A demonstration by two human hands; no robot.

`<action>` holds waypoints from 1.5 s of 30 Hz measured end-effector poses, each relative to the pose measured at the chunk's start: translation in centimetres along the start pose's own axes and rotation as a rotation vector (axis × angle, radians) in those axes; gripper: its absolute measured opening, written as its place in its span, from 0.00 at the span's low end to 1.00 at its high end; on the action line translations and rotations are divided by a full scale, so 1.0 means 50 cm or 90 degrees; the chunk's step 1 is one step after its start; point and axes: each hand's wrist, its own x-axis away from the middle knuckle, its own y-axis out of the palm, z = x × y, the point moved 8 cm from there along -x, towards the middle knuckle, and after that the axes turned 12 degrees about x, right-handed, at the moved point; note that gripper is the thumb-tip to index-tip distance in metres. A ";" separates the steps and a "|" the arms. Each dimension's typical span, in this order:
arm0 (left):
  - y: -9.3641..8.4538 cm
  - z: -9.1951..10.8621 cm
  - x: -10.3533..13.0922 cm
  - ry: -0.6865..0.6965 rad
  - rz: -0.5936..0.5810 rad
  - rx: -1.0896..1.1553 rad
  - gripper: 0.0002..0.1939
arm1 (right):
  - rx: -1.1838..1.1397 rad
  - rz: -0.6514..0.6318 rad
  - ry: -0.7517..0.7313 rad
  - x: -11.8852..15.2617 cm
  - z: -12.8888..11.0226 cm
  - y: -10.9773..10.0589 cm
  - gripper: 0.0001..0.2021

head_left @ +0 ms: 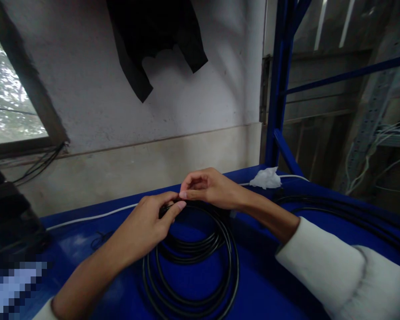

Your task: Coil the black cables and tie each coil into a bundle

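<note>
A coil of black cable (234, 258) hangs in several loops below my hands, over the blue surface. My left hand (153, 215) is closed round the top of the coil, thumb and forefinger pressed together. Close beside it, my right hand (208, 189) pinches with thumb and forefinger at the same spot. Whatever lies between the right fingertips is too small to make out. The fingers partly hide the top of the loops.
More black cable (340, 202) lies on the blue table (270, 284) at the right. A crumpled white plastic bag (266, 178) and a white cord (96, 217) lie along the back edge. Thin dark ties (100, 240) are at the left. A blue metal post (277, 98) rises behind.
</note>
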 end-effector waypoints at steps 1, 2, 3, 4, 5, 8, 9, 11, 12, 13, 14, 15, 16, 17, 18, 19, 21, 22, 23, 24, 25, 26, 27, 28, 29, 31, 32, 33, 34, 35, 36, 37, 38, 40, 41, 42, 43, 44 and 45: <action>-0.001 0.001 0.002 0.011 0.012 -0.013 0.16 | 0.006 0.002 0.000 0.000 0.000 0.001 0.10; 0.000 0.001 0.005 0.020 0.023 -0.019 0.16 | 0.013 0.003 -0.001 0.001 0.000 0.001 0.11; 0.001 0.000 0.009 0.027 0.038 -0.020 0.17 | 0.022 0.001 -0.001 0.001 -0.001 0.003 0.11; 0.002 0.000 0.012 0.035 0.052 -0.017 0.17 | 0.033 -0.002 -0.001 0.001 -0.001 0.005 0.12; 0.002 -0.002 0.015 0.040 0.069 -0.008 0.16 | 0.045 -0.007 -0.002 0.001 -0.002 0.006 0.13; 0.000 -0.011 0.021 0.041 0.115 0.039 0.13 | 0.079 -0.013 0.001 0.003 -0.002 0.008 0.15; 0.001 -0.014 0.021 0.038 0.123 0.055 0.13 | 0.086 -0.013 0.001 0.003 -0.002 0.007 0.16; 0.000 -0.019 0.022 0.035 0.136 0.083 0.12 | 0.099 -0.013 0.003 0.004 0.000 0.007 0.15; -0.001 -0.020 0.023 0.035 0.143 0.094 0.12 | 0.106 -0.017 0.004 0.004 0.002 0.008 0.15; -0.002 -0.020 0.024 0.036 0.151 0.102 0.12 | 0.113 -0.022 0.006 0.005 0.004 0.009 0.16; -0.002 -0.021 0.024 0.037 0.155 0.107 0.11 | 0.116 -0.028 0.008 0.005 0.007 0.011 0.16; -0.002 -0.020 0.025 0.039 0.157 0.108 0.11 | 0.116 -0.035 0.010 0.006 0.009 0.014 0.16; -0.002 -0.020 0.026 0.041 0.157 0.108 0.11 | 0.112 -0.040 0.011 0.006 0.010 0.016 0.16; -0.002 -0.020 0.027 0.044 0.156 0.109 0.11 | 0.107 -0.044 0.009 0.007 0.010 0.018 0.16; -0.002 -0.019 0.027 0.046 0.155 0.110 0.11 | 0.104 -0.046 0.007 0.007 0.009 0.019 0.16; -0.002 -0.019 0.028 0.048 0.155 0.114 0.11 | 0.105 -0.047 0.005 0.007 0.006 0.020 0.16; -0.003 -0.020 0.029 0.051 0.157 0.125 0.11 | 0.114 -0.044 0.000 0.007 -0.001 0.019 0.15; -0.003 -0.021 0.029 0.053 0.159 0.132 0.11 | 0.118 -0.041 -0.002 0.007 -0.006 0.019 0.15; -0.004 -0.022 0.029 0.056 0.160 0.140 0.11 | 0.121 -0.038 -0.002 0.007 -0.009 0.019 0.16; -0.004 -0.022 0.029 0.059 0.160 0.147 0.11 | 0.120 -0.036 -0.001 0.007 -0.012 0.018 0.16; -0.005 -0.022 0.029 0.062 0.161 0.155 0.11 | 0.117 -0.035 0.001 0.007 -0.013 0.019 0.16; -0.005 -0.022 0.029 0.066 0.161 0.162 0.10 | 0.110 -0.033 0.002 0.006 -0.014 0.019 0.16; -0.006 -0.022 0.028 0.069 0.162 0.169 0.09 | 0.102 -0.032 0.004 0.006 -0.014 0.019 0.17; -0.006 -0.022 0.028 0.071 0.162 0.174 0.08 | 0.093 -0.031 0.006 0.006 -0.013 0.019 0.17; -0.006 -0.023 0.027 0.071 0.163 0.180 0.08 | 0.085 -0.030 0.007 0.006 -0.012 0.019 0.17; -0.006 -0.025 0.026 0.068 0.164 0.187 0.07 | 0.075 -0.030 0.005 0.005 -0.010 0.019 0.17; -0.006 -0.027 0.025 0.065 0.165 0.188 0.07 | 0.076 -0.031 0.002 0.005 -0.010 0.019 0.16; -0.006 -0.028 0.025 0.062 0.167 0.187 0.07 | 0.079 -0.033 0.000 0.004 -0.010 0.019 0.17; -0.005 -0.030 0.025 0.060 0.167 0.184 0.07 | 0.083 -0.034 -0.001 0.004 -0.011 0.019 0.17; -0.005 -0.031 0.024 0.058 0.166 0.178 0.08 | 0.087 -0.036 -0.001 0.004 -0.011 0.019 0.17; -0.004 -0.031 0.024 0.056 0.164 0.172 0.08 | 0.091 -0.037 0.001 0.004 -0.011 0.020 0.18; -0.003 -0.031 0.024 0.057 0.163 0.165 0.08 | 0.094 -0.038 0.003 0.004 -0.012 0.020 0.18; -0.003 -0.031 0.025 0.057 0.163 0.158 0.08 | 0.098 -0.038 0.004 0.004 -0.013 0.020 0.18; -0.004 -0.029 0.026 0.057 0.167 0.140 0.08 | 0.106 -0.037 0.004 0.004 -0.015 0.020 0.18; -0.004 -0.028 0.027 0.056 0.168 0.129 0.09 | 0.110 -0.035 0.004 0.004 -0.015 0.020 0.18; -0.004 -0.027 0.028 0.055 0.169 0.119 0.09 | 0.112 -0.033 0.005 0.004 -0.016 0.019 0.18; -0.005 -0.025 0.028 0.053 0.170 0.111 0.09 | 0.114 -0.032 0.005 0.005 -0.016 0.020 0.17; -0.005 -0.024 0.029 0.052 0.169 0.105 0.10 | 0.115 -0.032 0.005 0.005 -0.016 0.020 0.16; -0.005 -0.022 0.030 0.051 0.167 0.102 0.11 | 0.116 -0.033 0.004 0.005 -0.016 0.020 0.16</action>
